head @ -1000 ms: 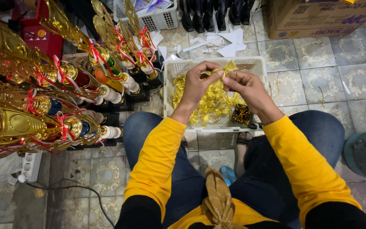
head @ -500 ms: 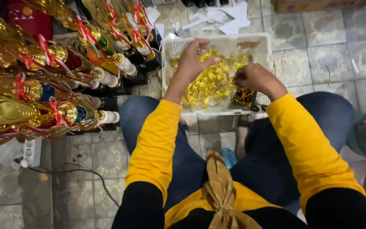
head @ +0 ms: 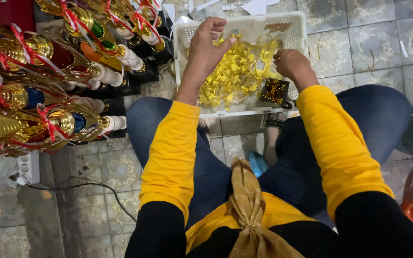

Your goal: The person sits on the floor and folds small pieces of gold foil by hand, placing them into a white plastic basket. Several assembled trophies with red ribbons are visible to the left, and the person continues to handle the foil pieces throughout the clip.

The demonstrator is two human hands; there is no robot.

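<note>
Gold cloth knot (head: 247, 210) at waist, knees apart on tiled floor (head: 96, 191). White basket (head: 292, 28) betw knees, heaped w/ gold foil pieces (head: 235, 71). Left hand (head: 206, 48) over heap, fingers pinched narrow on a foil bit. Right hand (head: 290, 64) curled in pile near small dark box (head: 274, 91); grip can't tell. Foil prob light, crinkly, easily creased: take by edges. Far left: gold trophies (head: 48, 119) w/ red ribbons.

Gold trophies (head: 48, 71) with red ribbons lie beside a white power strip (head: 27, 169) on tiled floor (head: 359, 43).
</note>
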